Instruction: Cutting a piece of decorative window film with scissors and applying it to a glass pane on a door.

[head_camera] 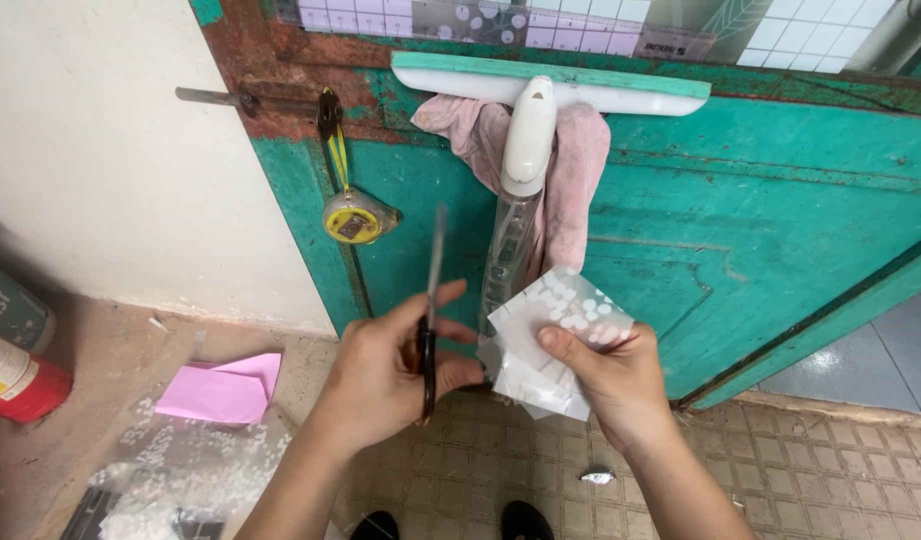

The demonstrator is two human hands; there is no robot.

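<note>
My left hand point(390, 365) grips a pair of scissors point(430, 310) by their dark handles, the blades pointing up and blurred. My right hand point(605, 375) pinches a folded piece of translucent film with white dots point(555, 325), held up just right of the scissors. The blades are close to the film's left edge but I cannot tell if they touch it. Both hands are raised in front of a worn green door point(780, 230).
A white squeegee point(535, 110) with a pink cloth point(580, 170) hangs on the door, beside a yellow tape measure point(352, 218). On the floor lie pink paper point(225, 390), dotted film scraps point(195, 470) and cans point(15, 350) at left. My shoes point(525, 520) show below.
</note>
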